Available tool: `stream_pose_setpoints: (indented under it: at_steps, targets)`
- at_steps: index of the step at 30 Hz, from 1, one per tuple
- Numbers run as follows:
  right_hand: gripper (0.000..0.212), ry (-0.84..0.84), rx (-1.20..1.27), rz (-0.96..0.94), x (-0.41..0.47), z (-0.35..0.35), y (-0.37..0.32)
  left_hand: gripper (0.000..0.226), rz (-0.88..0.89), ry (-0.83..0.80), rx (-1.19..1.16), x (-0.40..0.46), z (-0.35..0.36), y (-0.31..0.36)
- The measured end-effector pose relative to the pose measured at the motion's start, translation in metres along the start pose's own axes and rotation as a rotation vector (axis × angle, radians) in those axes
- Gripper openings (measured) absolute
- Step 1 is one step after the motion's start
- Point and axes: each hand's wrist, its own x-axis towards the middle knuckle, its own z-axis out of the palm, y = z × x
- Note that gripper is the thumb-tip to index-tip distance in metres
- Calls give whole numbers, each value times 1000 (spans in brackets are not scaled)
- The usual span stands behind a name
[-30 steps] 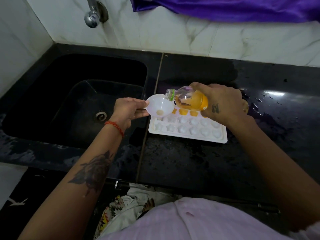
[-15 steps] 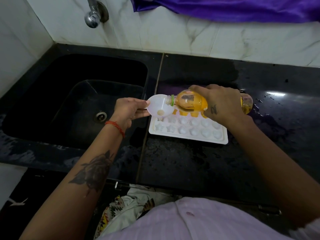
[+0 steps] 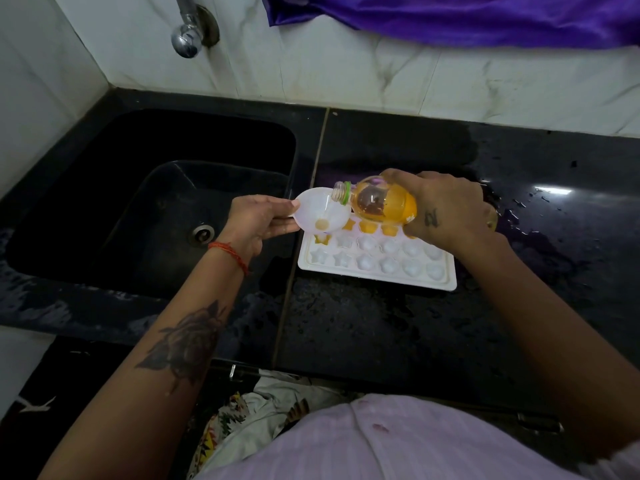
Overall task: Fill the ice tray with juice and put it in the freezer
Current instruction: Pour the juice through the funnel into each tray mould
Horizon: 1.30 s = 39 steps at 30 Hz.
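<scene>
A white ice tray (image 3: 377, 263) with star and round moulds lies on the black counter, right of the sink. Its far row holds orange juice; the nearer rows look white. My left hand (image 3: 258, 221) grips a white funnel (image 3: 320, 211) over the tray's far left corner, with a little juice at its neck. My right hand (image 3: 446, 207) holds a clear juice bottle (image 3: 379, 204) with a green neck ring, tipped on its side, its open mouth over the funnel's rim. Orange juice sits low in the bottle's body.
A black sink (image 3: 152, 202) with a drain lies left of the tray, under a chrome tap (image 3: 188, 36). The black counter (image 3: 381, 334) is wet with droplets on the right. Purple cloth (image 3: 467, 15) hangs over the white marble wall behind.
The bottle has tipped back slightly, so its neck is emptier of juice than half a second ago. The funnel and tray stay in place.
</scene>
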Motion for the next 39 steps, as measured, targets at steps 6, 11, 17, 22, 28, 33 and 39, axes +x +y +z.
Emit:
stream_pose_setpoints:
  at_steps: [6, 11, 17, 22, 28, 33, 39]
  targets:
    - [80, 13, 86, 33, -9, -6, 4, 6, 26, -38, -19, -5, 5, 7]
    - [72, 78, 67, 23, -18, -8, 13, 6, 28, -80, -4, -7, 16, 7]
    - [70, 83, -63, 16, -21, -1, 22, 7, 11, -97, 10, -6, 27, 1]
    - [65, 92, -100, 5, -22, 2, 25, 8, -5, -80, 20, -5, 31, -1]
    - [65, 74, -124, -7, -22, 2, 26, 8, -6, -83, 18, -6, 31, -2]
    - [65, 69, -138, -5, -22, 2, 25, 8, -10, -77, 21, -7, 32, -1]
    - [69, 43, -84, 24, -23, -2, 24, 8, -10, -79, 21, -6, 31, 1]
